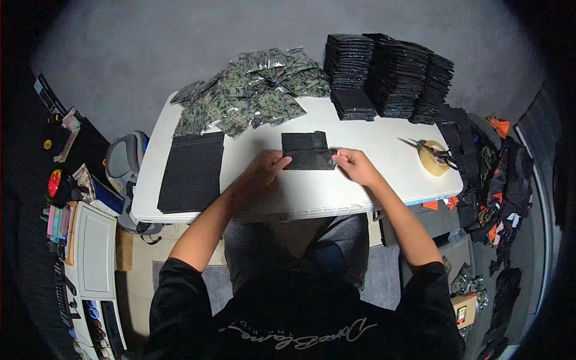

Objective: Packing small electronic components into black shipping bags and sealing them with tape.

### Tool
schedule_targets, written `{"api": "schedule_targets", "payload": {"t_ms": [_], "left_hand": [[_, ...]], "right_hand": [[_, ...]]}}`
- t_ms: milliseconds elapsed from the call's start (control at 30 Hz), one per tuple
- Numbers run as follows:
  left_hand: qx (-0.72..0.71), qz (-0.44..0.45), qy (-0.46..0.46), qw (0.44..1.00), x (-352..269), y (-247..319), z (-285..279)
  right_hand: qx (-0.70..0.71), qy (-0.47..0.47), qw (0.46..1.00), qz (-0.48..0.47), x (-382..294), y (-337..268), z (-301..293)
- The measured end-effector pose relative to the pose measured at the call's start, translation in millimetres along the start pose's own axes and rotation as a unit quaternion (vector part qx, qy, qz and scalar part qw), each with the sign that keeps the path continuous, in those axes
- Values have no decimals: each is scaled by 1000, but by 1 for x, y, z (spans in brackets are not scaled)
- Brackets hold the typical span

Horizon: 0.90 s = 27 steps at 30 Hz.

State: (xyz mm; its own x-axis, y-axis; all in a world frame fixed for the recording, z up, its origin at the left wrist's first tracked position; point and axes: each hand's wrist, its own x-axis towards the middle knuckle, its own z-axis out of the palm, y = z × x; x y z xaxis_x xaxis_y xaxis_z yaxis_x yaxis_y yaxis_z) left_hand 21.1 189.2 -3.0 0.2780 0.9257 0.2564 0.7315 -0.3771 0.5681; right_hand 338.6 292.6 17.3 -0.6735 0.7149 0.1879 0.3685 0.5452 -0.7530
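Note:
A small black fabric piece (308, 155), partly folded over, lies on the white table (252, 198) before me. My left hand (270, 166) pinches its left edge between thumb and fingers. At its right edge, my right hand (353, 164) grips the lower fold. To the left lies a flat stack of larger black fabric sheets (191, 173). Clear-wrapped camouflage packets (252, 94) are heaped beyond my hands, towards the table's far left.
Tall stacks of folded black items (391, 76) stand at the far right. Scissors (438, 155) rest on a roll of clear tape (432, 164) near the right end. Dark and orange fabric scraps (495, 180) pile up beyond that end. A grey chair (126, 157) stands left.

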Motion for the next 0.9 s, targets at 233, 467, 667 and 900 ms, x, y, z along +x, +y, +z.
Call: {"api": "schedule_targets", "payload": {"t_ms": [233,467,667,900], "left_hand": [[-51,-116,74,989,14,8,5],[-121,4,115,986,0,33,4],[-24,-44,123,991,20,37,-26],[-271,-120,170,940,78,50,-57]], "right_hand": [[25,53,996,60,10,12,18],[-16,86,996,25,1,-7,11],[13,186,982,-15,10,-50,-1],[54,163,984,54,75,-32,-29]]}}
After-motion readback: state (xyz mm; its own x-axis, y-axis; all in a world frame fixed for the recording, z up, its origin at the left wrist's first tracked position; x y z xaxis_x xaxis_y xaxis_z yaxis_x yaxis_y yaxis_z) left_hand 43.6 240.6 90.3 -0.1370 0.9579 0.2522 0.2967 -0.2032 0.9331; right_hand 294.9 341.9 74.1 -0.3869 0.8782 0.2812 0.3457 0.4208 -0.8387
